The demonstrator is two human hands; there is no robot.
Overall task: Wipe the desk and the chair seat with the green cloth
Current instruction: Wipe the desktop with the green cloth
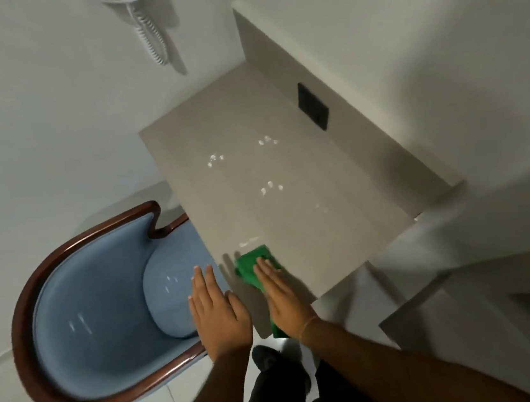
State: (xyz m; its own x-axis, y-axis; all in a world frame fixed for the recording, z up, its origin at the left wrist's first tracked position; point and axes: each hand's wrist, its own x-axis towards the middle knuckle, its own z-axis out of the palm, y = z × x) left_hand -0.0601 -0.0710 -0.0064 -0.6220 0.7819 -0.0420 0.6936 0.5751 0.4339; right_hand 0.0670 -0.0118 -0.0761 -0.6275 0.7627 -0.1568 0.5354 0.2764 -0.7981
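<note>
Desk-wiping step in hand: left hand [219,316] flat, fingers together, idle; right hand [281,294] flat, fingers together, pressing folded green cloth [252,264] under fingertips onto glossy beige desk [288,181]; next, stroke beyond fingertips, then padded blue chair seat [171,292].

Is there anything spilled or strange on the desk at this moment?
Yes. Small white wet-looking spots are scattered over the middle of the desk, beyond the green cloth. The right hand presses the cloth flat near the desk's front edge, so these spots look not yet wiped.
</note>
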